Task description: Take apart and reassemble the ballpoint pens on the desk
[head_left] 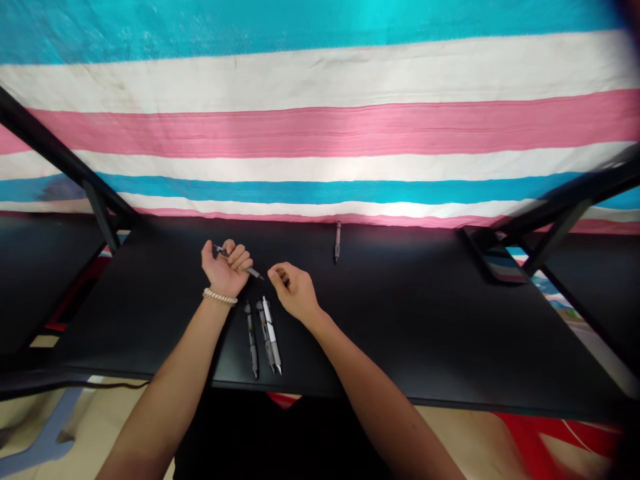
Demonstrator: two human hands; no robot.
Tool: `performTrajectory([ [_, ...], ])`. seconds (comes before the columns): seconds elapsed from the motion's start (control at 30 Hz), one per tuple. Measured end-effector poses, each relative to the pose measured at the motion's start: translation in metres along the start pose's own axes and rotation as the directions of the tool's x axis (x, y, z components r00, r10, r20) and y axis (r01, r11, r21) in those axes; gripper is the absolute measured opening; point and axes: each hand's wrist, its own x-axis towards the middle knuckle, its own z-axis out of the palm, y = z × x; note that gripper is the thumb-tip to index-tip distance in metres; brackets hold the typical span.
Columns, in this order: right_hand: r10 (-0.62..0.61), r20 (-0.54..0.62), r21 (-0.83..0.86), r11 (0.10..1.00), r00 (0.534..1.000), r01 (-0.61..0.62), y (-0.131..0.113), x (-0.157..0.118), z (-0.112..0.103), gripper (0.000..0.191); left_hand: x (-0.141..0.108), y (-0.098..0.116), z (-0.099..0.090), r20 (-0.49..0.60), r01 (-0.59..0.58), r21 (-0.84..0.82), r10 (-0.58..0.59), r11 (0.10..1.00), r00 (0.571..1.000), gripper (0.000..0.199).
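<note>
My left hand is shut around a dark pen, whose tip sticks out to the right past my fingers. A beaded bracelet circles that wrist. My right hand hovers just to the right with loosely curled fingers and holds nothing. Below and between my hands, three pens lie side by side on the black table: a dark one, a clear one and a white one. The last two touch or nearly touch. A lone pen lies near the table's far edge.
A striped blue, white and pink tarpaulin hangs behind the table. Black metal frame bars slant in at both sides. Black side tables adjoin the left end, and the floor shows below the near edge.
</note>
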Motion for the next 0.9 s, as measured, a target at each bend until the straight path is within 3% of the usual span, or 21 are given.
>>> performTrajectory([
  [0.27,-0.020,-0.019,-0.036,0.999,1.000,0.019,0.0038,-0.0009,-0.0001,0.029,0.0028,0.0052,-0.0065,-0.070,-0.033,-0.069,0.028,0.997,0.997,0.039],
  [0.7,-0.033,-0.028,-0.051,0.998,0.999,0.032,0.0022,-0.0018,0.0006,0.029,0.0014,0.0031,-0.0035,-0.060,-0.053,-0.089,0.048,0.995,0.997,0.048],
  [0.9,-0.043,-0.033,-0.053,0.998,0.999,0.042,0.0015,-0.0014,0.0005,0.030,0.0014,0.0043,-0.0043,-0.046,-0.033,-0.079,0.029,0.996,0.999,0.042],
])
